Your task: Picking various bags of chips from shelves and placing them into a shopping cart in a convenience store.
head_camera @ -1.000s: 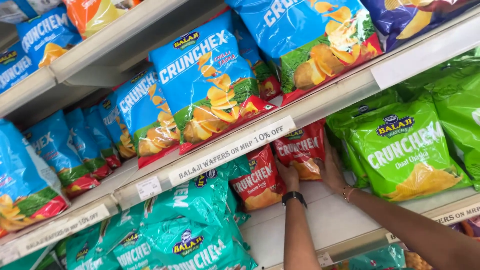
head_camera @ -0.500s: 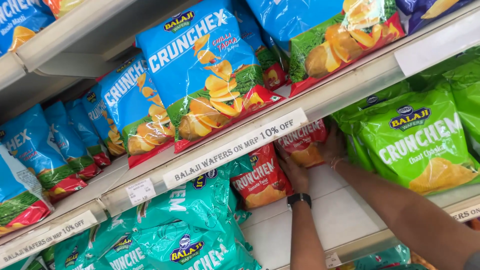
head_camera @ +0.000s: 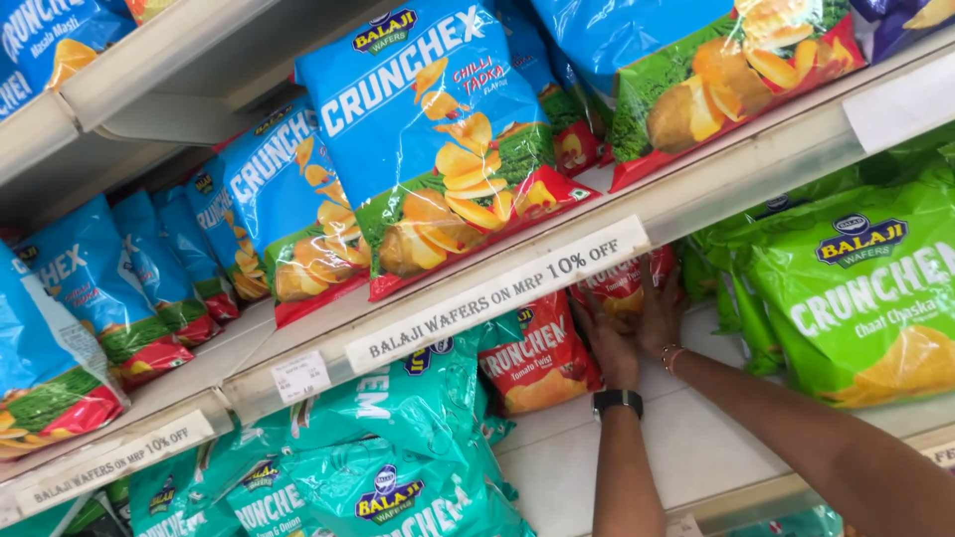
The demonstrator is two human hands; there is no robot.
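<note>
Shop shelves (head_camera: 696, 199) of snack bags fill the view; deep under the shelf edge a red chip bag (head_camera: 625, 283) is pressed between the left hand (head_camera: 609, 348) and right hand (head_camera: 662, 318), fingers spread flat on it; a second red bag (head_camera: 537, 358) stands just left of the left hand; the bag is judged nearly placed, only straightening and release remaining.

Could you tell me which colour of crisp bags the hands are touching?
The red bags beneath the shelf edge; both hands rest on them, unlike the teal, green and blue ones.
</note>
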